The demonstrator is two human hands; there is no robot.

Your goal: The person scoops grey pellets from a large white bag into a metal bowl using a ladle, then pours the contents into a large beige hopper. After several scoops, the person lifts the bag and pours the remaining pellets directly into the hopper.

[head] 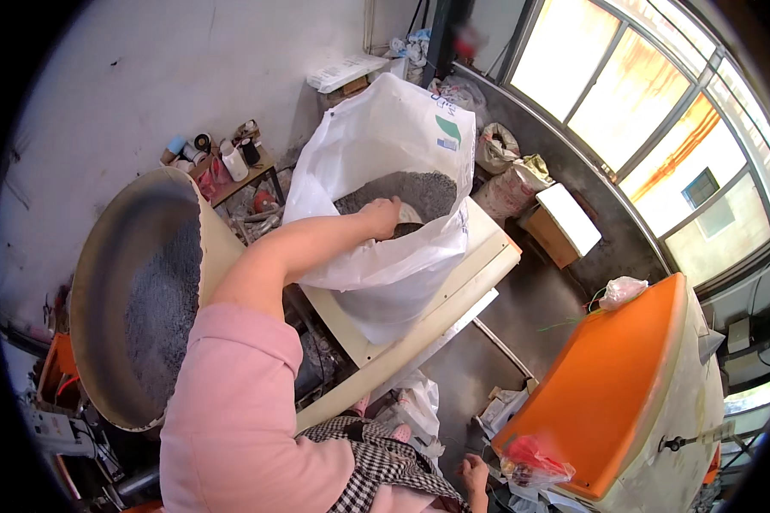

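My left hand (382, 218) reaches into a large white woven plastic sack (385, 314) and grips the edge of a pale round dish or scoop (410, 214). The dish is partly hidden by the hand and the sack's folded mouth. Dark grey granular material (427, 186) lies inside the sack, around the dish. The sack stands upright on a cream-coloured machine housing or stand (481, 247). Low at the bottom of the view, my right hand (473, 473) hangs with loosely bent fingers and no object visible in it, near a clear-and-red plastic bag (536, 458).
A large tilted drum or bowl (90, 308) with grey material inside stands at the left. At the right is an orange-faced machine part (606, 378). Filled sacks (510, 186) and a white-topped box (568, 221) sit under the windows. A small cluttered table (256, 170) stands by the wall.
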